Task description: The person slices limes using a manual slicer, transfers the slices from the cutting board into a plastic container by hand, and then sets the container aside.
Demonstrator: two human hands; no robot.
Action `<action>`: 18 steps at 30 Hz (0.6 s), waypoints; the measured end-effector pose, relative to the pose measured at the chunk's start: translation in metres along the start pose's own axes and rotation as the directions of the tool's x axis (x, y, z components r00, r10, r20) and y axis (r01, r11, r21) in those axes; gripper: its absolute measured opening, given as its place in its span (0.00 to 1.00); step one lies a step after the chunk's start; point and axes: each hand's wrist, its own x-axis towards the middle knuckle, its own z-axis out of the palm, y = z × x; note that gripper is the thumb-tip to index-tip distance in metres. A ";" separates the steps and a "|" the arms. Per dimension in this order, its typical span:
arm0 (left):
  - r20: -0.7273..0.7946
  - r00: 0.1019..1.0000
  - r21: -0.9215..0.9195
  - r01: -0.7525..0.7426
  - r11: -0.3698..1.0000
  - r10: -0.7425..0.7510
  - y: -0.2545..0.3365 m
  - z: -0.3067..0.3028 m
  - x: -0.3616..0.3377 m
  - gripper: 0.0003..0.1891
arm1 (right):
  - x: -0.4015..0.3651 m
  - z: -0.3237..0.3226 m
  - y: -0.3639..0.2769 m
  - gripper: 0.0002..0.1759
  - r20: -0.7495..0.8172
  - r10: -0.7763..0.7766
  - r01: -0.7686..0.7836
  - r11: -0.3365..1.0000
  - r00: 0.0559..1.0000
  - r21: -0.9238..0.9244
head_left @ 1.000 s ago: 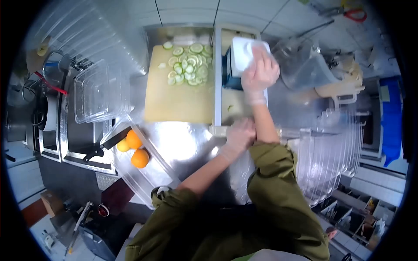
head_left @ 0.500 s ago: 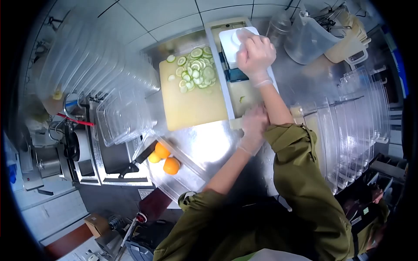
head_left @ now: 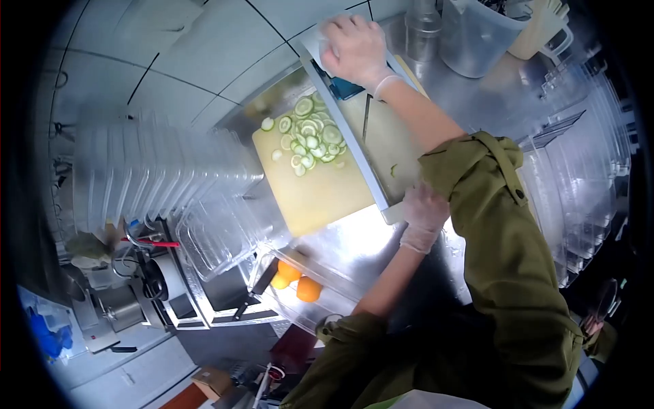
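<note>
In the head view, my right hand, in a clear glove, is closed over the white pusher at the far end of a mandoline slicer. A dark teal part shows under that hand. My gloved left hand grips the slicer's near end; its fingertips are partly hidden. Between the hands, a blade slot and a small green scrap show on the slicer's bed. Left of the slicer, a yellowish cutting board bears a pile of thin, round, green-rimmed slices.
Stacked clear containers stand at left. A clear tray holds oranges and a smaller yellow fruit; a black-handled knife lies by it. At back right stands a translucent jug; clear bins line the right.
My right hand and the white pusher have slid toward the slicer's far end, uncovering the blade slot. My left hand stays at the near end. The camera view has turned.
</note>
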 end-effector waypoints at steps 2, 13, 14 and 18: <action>0.028 1.000 0.089 -0.014 0.996 0.012 0.006 -0.013 0.008 0.12 | 0.008 -0.009 -0.003 0.17 0.149 0.021 -0.017 0.999 0.989 -0.028; 0.015 0.980 0.049 0.197 0.979 -0.198 0.019 -0.015 0.022 0.12 | -0.016 -0.089 -0.025 0.16 0.389 0.044 -0.065 0.997 0.920 0.041; 0.029 0.983 0.065 0.180 0.982 -0.182 0.018 -0.022 0.026 0.12 | -0.025 -0.104 -0.032 0.14 0.400 0.064 -0.077 0.997 0.914 0.015; 0.118 0.926 0.046 0.355 0.934 -0.358 0.011 -0.014 0.024 0.11 | -0.045 -0.149 -0.048 0.12 0.394 0.074 -0.097 0.994 0.916 0.039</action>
